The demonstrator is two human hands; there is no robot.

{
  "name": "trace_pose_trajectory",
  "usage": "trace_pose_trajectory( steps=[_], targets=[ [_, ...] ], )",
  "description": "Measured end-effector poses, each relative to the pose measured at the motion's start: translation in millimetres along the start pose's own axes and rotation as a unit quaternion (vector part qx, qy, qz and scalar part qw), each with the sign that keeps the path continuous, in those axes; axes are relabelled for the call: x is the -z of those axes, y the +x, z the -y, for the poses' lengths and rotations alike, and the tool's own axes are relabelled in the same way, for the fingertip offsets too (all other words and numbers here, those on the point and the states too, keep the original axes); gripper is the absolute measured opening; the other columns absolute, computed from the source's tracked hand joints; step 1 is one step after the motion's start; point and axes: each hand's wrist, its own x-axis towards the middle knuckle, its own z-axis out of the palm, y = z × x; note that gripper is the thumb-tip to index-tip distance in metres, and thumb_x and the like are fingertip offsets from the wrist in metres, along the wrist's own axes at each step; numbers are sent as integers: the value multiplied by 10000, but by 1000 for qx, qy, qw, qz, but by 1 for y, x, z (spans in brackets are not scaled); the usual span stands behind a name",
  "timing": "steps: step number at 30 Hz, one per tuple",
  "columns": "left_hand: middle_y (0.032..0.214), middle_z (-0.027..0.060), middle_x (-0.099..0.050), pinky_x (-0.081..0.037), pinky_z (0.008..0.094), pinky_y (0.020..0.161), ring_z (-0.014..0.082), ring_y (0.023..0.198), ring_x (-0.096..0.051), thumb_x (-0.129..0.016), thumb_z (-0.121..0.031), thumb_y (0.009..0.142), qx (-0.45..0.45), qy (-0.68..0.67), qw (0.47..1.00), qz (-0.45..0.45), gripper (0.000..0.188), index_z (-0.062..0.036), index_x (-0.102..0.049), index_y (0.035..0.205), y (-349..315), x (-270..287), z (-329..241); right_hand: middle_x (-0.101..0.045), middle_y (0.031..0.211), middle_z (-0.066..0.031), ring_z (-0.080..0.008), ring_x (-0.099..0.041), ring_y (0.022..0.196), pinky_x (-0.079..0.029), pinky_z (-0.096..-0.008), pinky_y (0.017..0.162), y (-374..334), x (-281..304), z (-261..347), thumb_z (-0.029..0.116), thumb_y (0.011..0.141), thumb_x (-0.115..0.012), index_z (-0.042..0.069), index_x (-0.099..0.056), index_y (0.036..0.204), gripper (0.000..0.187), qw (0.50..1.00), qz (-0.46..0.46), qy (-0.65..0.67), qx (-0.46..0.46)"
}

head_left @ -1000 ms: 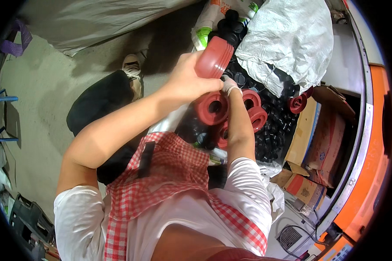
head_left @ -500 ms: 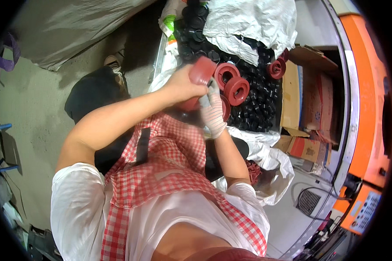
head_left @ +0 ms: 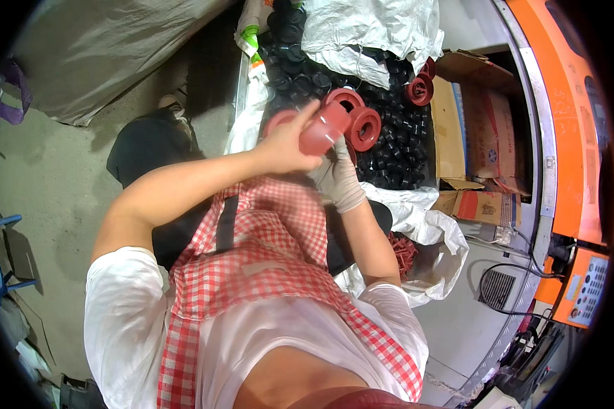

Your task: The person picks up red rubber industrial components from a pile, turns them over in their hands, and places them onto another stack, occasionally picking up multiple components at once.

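Note:
My left hand (head_left: 286, 146), bare, grips a red plastic spool-shaped part (head_left: 326, 128) between thumb and fingers. My right hand (head_left: 341, 178), in a pale knit glove, is closed close below the part's right side. Its fingertips are partly hidden, and whatever they pinch cannot be made out. Several red flanged parts lie just beyond my hands, among them a round one with a hollow centre (head_left: 364, 129). Under them spreads a heap of small black caps (head_left: 392, 153).
White woven sacking (head_left: 372, 31) covers the heap's far side. A white bag (head_left: 443, 266) with thin red scraps (head_left: 402, 255) sits by my right elbow. Cardboard boxes (head_left: 486, 136) and an orange machine (head_left: 559, 123) stand at right. A blue stool (head_left: 3, 252) is far left.
The red part has turned in my left hand and shifted slightly right and down. My right hand has dropped lower behind it, and the view has shifted a little.

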Motion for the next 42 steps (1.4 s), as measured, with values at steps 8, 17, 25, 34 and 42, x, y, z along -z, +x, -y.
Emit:
trace_pose_trajectory(
  steps=[8,17,25,34,42],
  targets=[
    [1236,118,-574,-470,311,923,165,1081,-573,-764,-157,723,228,-243,941,60,938,-35,-227,1482,18,18,20,-548,1201,-123,-260,-585,1068,-509,-422,886,-19,-14,-12,125,755,-713,85,-494,1261,553,699,59,-618,355],
    [1336,184,-492,-412,318,996,227,1186,-530,-793,-176,659,83,-54,995,-3,1082,-22,-129,1499,5,10,1,-526,1280,-131,-290,-593,1095,-514,-429,933,3,1,-11,454,859,-648,65,-420,1345,663,899,46,-379,213],
    [1288,151,-531,-431,302,977,202,1146,-548,-768,-164,676,-55,24,998,2,1013,-8,-179,1484,0,3,7,-537,1328,-138,-305,-540,1194,-474,-410,986,15,35,-11,475,873,-617,109,-464,1345,615,907,118,-367,169],
    [1109,64,-628,-494,295,882,131,977,-606,-718,-127,755,242,-267,926,111,580,-32,-509,1288,23,26,4,-570,1007,-165,-368,-550,958,-477,-409,825,-3,-1,2,-12,633,-629,34,-610,914,285,458,179,-724,485],
    [1129,121,-633,-497,296,869,169,972,-625,-741,-211,694,44,66,997,-15,800,-30,-399,1394,13,11,3,-579,1079,-101,-206,-597,843,-523,-345,710,4,5,-1,257,800,-711,92,-500,1177,463,971,-57,-224,-61]
  ],
)
